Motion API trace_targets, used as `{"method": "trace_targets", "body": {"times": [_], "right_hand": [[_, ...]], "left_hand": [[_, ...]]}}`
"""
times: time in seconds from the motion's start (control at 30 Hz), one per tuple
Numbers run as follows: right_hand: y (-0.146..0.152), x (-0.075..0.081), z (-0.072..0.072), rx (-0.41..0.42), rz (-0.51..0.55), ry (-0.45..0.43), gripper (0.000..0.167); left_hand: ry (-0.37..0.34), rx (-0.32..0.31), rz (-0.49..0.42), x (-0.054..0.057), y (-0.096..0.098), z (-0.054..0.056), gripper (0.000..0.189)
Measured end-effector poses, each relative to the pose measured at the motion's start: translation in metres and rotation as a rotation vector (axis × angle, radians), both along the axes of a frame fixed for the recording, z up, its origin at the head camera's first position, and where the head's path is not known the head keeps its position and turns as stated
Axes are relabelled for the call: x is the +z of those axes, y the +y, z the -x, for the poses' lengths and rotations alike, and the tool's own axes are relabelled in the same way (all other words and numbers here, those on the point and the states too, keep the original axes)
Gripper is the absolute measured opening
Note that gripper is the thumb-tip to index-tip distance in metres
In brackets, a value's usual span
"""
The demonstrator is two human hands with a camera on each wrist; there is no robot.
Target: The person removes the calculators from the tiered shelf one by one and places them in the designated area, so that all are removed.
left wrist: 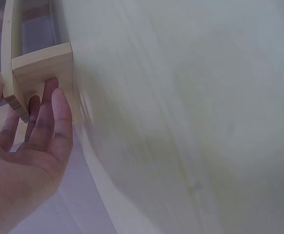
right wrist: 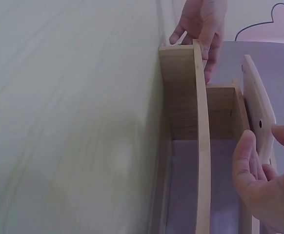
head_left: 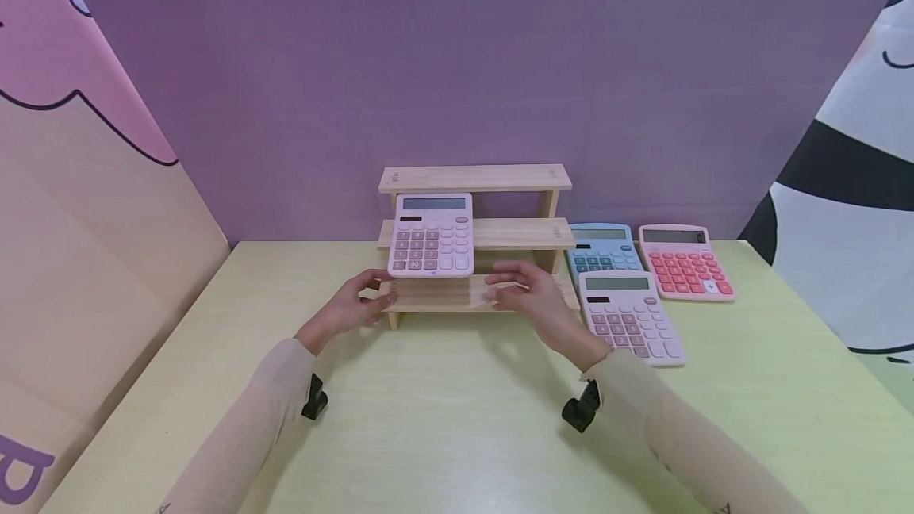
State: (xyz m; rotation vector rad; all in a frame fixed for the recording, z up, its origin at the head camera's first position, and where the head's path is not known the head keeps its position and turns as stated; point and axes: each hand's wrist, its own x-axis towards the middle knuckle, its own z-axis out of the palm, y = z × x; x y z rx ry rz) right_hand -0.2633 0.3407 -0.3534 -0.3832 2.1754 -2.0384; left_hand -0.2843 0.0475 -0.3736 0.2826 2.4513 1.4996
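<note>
A three-step wooden display stand (head_left: 471, 292) is at the back of the table. On its middle step a pale pink calculator (head_left: 432, 236) leans upright, left of centre, keys facing front. My left hand (head_left: 357, 298) holds the left end of the lowest step; in the left wrist view its thumb is over the board and its fingers (left wrist: 61, 114) reach under beside the side panel. Over the right part of that step is my right hand (head_left: 524, 296), with loosely bent fingers and nothing in them. In the right wrist view its fingertips are close to the calculator's edge (right wrist: 259, 107).
Right of the stand lie a blue calculator (head_left: 603, 236), a pink calculator with red keys (head_left: 685, 260) and another pale pink calculator (head_left: 628, 312), which overlaps the blue one. A purple backdrop (head_left: 471, 62) rises behind the table (head_left: 428, 419).
</note>
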Motion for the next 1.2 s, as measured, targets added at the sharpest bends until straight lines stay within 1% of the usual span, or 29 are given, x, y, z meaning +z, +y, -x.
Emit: {"method": "trace_targets", "body": {"times": [0.17,0.27,0.4,0.5,0.67,0.8,0.97,1.2], "right_hand": [[-0.01,0.003,0.004,-0.018,0.046,-0.053,0.046],[-0.016,0.006,0.007,-0.037,0.088,-0.098,0.049],[-0.024,0.009,0.009,-0.063,0.159,-0.151,0.052],[-0.029,0.01,0.01,-0.079,0.175,-0.168,0.051],[-0.036,0.01,0.012,-0.099,0.189,-0.163,0.05],[-0.04,0.009,0.013,-0.099,0.25,-0.169,0.05],[-0.043,0.008,0.013,-0.102,0.312,-0.18,0.049],[-0.044,0.007,0.012,-0.113,0.339,-0.19,0.047]], "left_hand": [[0.012,0.007,0.006,-0.013,-0.003,0.008,0.046],[0.026,0.012,0.022,-0.017,-0.004,0.01,0.046],[0.033,0.012,0.027,-0.017,-0.004,0.011,0.044],[0.031,0.012,0.024,-0.017,-0.004,0.011,0.044],[0.025,0.014,0.018,-0.016,-0.004,0.011,0.043],[0.018,0.019,0.007,-0.015,-0.004,0.011,0.043],[0.013,0.019,0.017,-0.015,-0.004,0.01,0.045],[0.029,0.004,0.012,-0.015,-0.003,0.009,0.045]]}}
